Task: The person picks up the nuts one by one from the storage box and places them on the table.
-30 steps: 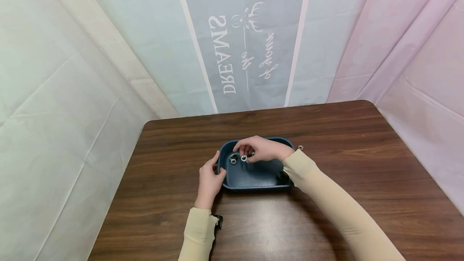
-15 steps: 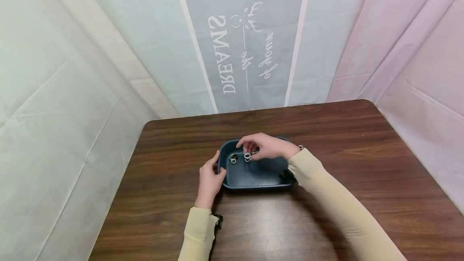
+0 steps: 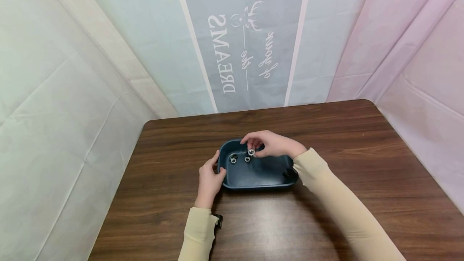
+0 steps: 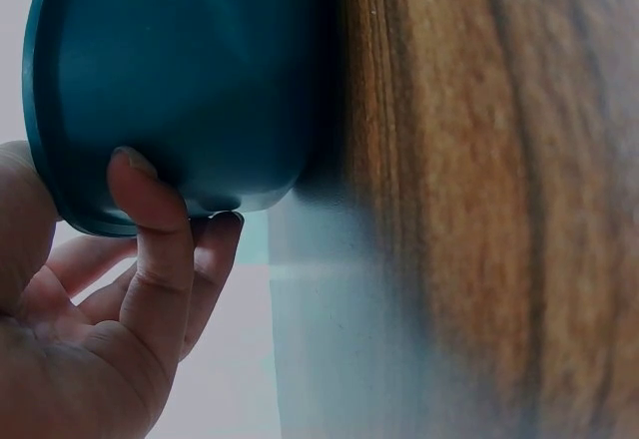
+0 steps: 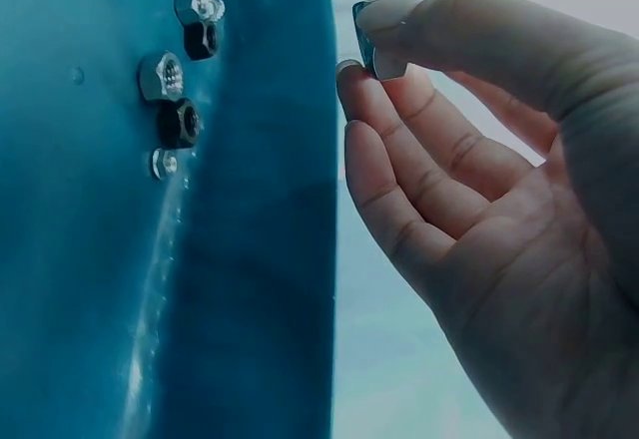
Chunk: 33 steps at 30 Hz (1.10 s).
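Observation:
A dark blue rectangular tray (image 3: 259, 176) sits on the table. My left hand (image 3: 210, 178) holds its left end, with curled fingers against the outer wall in the left wrist view. Over the tray's far side, my right hand (image 3: 271, 144) pinches a silver nut (image 3: 251, 152) between thumb and fingers. Below the held nut lies another silver nut (image 3: 247, 159) on the tray floor, and a further silver nut (image 3: 233, 160) rests at the left beside a dark one. The right wrist view shows silver hex nuts (image 5: 161, 77) and black hex nuts (image 5: 179, 123) clustered by the tray wall.
The brown wood-grain table (image 3: 174, 180) extends around the tray on all sides. Pale fabric hangings close in the back and both sides, and the back hanging (image 3: 243, 51) carries mirrored lettering. A small black device (image 3: 218, 221) is worn at the left wrist.
My right hand has lifted and moved slightly right and away with its nut, uncovering the nut on the tray floor beneath. The left hand and the tray have stayed put.

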### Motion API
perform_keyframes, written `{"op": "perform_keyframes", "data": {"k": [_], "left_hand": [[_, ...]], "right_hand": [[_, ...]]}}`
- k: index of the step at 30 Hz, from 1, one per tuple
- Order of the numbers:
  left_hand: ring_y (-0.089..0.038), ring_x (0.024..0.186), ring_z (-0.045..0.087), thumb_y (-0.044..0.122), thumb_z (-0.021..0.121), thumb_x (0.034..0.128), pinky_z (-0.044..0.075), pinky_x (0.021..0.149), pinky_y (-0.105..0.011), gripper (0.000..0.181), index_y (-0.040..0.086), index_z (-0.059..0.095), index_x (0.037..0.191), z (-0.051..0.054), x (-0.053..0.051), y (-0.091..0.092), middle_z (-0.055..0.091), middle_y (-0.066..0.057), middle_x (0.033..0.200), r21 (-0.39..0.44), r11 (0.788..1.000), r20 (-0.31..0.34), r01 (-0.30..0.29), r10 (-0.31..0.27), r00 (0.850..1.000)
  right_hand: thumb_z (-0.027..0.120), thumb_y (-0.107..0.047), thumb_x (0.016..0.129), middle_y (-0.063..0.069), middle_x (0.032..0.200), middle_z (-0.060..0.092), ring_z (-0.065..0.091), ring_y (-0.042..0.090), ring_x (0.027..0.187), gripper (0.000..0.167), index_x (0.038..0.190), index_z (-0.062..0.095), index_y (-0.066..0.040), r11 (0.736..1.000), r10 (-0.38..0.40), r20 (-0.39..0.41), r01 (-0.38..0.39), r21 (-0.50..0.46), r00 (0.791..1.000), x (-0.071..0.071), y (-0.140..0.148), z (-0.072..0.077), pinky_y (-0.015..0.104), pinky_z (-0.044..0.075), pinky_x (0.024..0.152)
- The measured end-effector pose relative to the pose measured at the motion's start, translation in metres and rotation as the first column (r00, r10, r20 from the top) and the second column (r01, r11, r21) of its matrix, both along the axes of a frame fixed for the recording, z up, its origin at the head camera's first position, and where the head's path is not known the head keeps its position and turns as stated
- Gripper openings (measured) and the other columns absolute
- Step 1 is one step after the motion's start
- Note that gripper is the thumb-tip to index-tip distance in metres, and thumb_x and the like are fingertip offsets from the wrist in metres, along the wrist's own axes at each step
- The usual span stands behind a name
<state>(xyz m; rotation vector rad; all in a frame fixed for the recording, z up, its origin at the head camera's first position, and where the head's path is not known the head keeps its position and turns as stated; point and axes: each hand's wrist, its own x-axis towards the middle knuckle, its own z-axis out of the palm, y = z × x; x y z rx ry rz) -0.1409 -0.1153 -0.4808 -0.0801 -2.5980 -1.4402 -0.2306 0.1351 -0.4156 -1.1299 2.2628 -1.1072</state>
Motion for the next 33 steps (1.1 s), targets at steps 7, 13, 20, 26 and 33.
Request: {"op": "perform_keyframes", "data": {"k": [7, 13, 20, 26, 33], "left_hand": [[-0.022, 0.09, 0.062, -0.005, 0.063, 0.0807, 0.049, 0.061, -0.028, 0.059, 0.007, 0.052, 0.138, -0.001, 0.0, 0.0, 0.064, -0.013, 0.118, 0.011, 1.0, -0.004, -0.002, 0.002, 1.0], [-0.022, 0.09, 0.063, -0.005, 0.063, 0.0799, 0.05, 0.064, -0.029, 0.06, 0.007, 0.053, 0.137, -0.001, 0.0, 0.0, 0.064, -0.013, 0.117, 0.006, 1.0, -0.004, -0.012, 0.012, 1.0], [-0.023, 0.09, 0.062, -0.005, 0.063, 0.0796, 0.048, 0.061, -0.028, 0.059, 0.007, 0.053, 0.137, -0.002, 0.001, 0.0, 0.064, -0.012, 0.118, 0.001, 1.0, -0.004, -0.016, 0.016, 1.0], [-0.022, 0.091, 0.062, -0.005, 0.064, 0.0803, 0.046, 0.058, -0.027, 0.059, 0.007, 0.053, 0.137, -0.002, 0.0, 0.0, 0.063, -0.012, 0.121, 0.004, 1.0, 0.002, -0.019, 0.019, 1.0], [-0.021, 0.091, 0.062, -0.004, 0.064, 0.0802, 0.047, 0.059, -0.027, 0.059, 0.007, 0.053, 0.137, -0.002, 0.0, 0.001, 0.062, -0.012, 0.122, 0.005, 1.0, -0.004, -0.018, 0.018, 1.0]], "right_hand": [[0.065, 0.003, 0.084, 0.009, 0.1, 0.059, 0.059, 0.021, 0.092, 0.048, 0.129, 0.055, -0.008, 1.0, -0.017, -0.019, 0.017, -0.004, 1.0, 0.004, 0.007, 0.005, 0.036, 0.049, 0.085], [0.066, 0.002, 0.084, 0.01, 0.1, 0.061, 0.059, 0.021, 0.092, 0.048, 0.129, 0.055, -0.009, 0.999, -0.042, -0.01, 0.042, -0.013, 0.999, 0.003, 0.014, 0.002, 0.037, 0.048, 0.086], [0.067, 0.0, 0.084, 0.007, 0.099, 0.061, 0.059, 0.016, 0.09, 0.047, 0.129, 0.056, -0.01, 0.997, -0.075, -0.019, 0.075, -0.02, 0.997, 0.003, 0.024, 0.005, 0.034, 0.049, 0.085], [0.067, 0.0, 0.085, 0.006, 0.1, 0.061, 0.058, 0.018, 0.091, 0.047, 0.13, 0.054, -0.003, 0.995, -0.093, -0.007, 0.092, -0.045, 0.996, 0.005, 0.035, 0.011, 0.036, 0.048, 0.086], [0.068, 0.0, 0.085, 0.005, 0.101, 0.062, 0.058, 0.019, 0.093, 0.046, 0.128, 0.054, -0.002, 0.99, -0.125, -0.007, 0.124, -0.062, 0.992, 0.007, 0.048, 0.011, 0.039, 0.048, 0.087]]}}
